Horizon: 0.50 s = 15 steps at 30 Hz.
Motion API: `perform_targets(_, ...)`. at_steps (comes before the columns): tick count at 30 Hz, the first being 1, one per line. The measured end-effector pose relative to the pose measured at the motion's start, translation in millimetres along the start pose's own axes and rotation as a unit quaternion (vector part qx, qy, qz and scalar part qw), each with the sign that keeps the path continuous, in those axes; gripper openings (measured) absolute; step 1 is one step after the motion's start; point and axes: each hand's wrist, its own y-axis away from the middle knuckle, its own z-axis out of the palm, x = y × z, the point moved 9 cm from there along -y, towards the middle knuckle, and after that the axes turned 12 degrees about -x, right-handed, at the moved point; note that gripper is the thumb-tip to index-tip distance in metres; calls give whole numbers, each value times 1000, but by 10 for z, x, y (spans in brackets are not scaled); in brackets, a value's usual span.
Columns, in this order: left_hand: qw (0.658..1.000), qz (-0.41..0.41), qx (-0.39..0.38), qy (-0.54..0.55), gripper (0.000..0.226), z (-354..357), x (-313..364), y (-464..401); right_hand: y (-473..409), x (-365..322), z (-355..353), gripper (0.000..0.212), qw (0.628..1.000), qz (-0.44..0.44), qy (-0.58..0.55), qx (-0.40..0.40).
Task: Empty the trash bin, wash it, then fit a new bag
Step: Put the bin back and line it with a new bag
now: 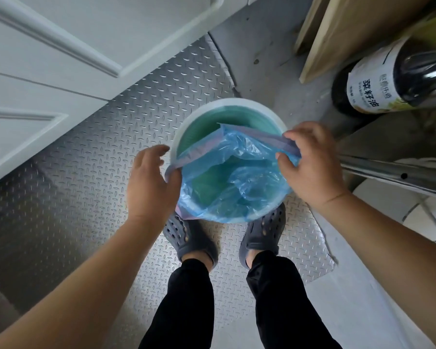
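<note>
A round trash bin with a white rim and green inside stands on the floor just ahead of my feet. A thin blue plastic bag hangs inside it, its mouth stretched over the near half of the rim; the far half of the rim is bare. My left hand grips the bag's purple-tinted hem at the bin's left side. My right hand pinches the hem at the right side, fingers curled over it. The bin's bottom is hidden by the bag.
The bin stands on a silver checker-plate mat. White panelled cabinet doors rise at the left. A large dark oil bottle and wooden boards stand at the right, with a metal rail below. My grey clogs touch the bin's near side.
</note>
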Motion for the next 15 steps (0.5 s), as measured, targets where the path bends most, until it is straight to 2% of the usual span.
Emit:
perform_targets(2, 1000, 13, 14, 14, 23, -40, 86, -94, -71, -4, -34, 18, 1000, 7, -12, 13)
perform_targets(5, 999, 20, 4, 35, 12, -65, 138, -228, -176, 34, -99, 16, 997, 34, -70, 29)
perform_targets(7, 991, -16, -19, 128, 11, -46, 50, -316, -237, 92, -80, 16, 985, 84, -153, 8)
perform_targets(10, 936, -94, -47, 336, 13, 53, -99, -419, -306, 225, 3, 12, 931, 179, -318, -15)
perform_targets(12, 913, -121, -65, 385, 13, 100, -134, -488, -358, 280, 29, 12, 891, 211, -401, -20)
perform_targets(15, 903, -118, -84, 405, 15, 137, -127, -608, -496, 291, 57, 4, 873, 214, -436, -51)
